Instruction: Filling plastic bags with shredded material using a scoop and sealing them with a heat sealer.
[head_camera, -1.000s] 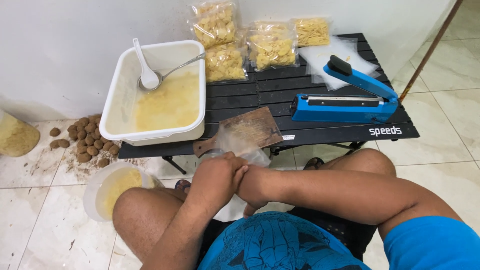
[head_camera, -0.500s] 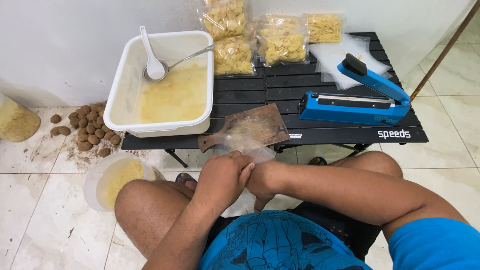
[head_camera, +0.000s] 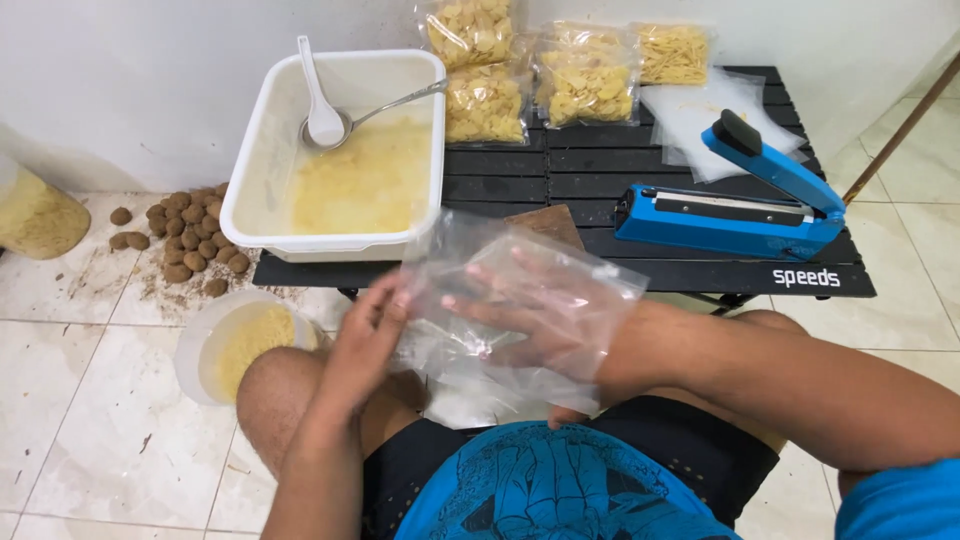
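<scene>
A clear plastic bag (head_camera: 560, 300) is stretched over my right hand (head_camera: 510, 305), whose fingers show through the film, spread inside it. My left hand (head_camera: 365, 345) pinches the bag's open edge at its left side. Both hands hover above my lap, just in front of the low black table (head_camera: 620, 265). More clear bags (head_camera: 470, 395) lie on my lap under the hands.
On the table stand a white tub (head_camera: 265, 180) of yellow crumbs with a white scoop (head_camera: 320, 110) and a metal spoon, several filled snack bags (head_camera: 590, 80), flat empty bags (head_camera: 700, 120) and a blue heat sealer (head_camera: 740, 205). Brown lumps (head_camera: 185, 235) and a lidless bowl (head_camera: 215, 345) sit on the floor.
The hands were clasped together low at my lap; now they have risen and my right hand is inside an opened clear bag, with the left gripping its edge.
</scene>
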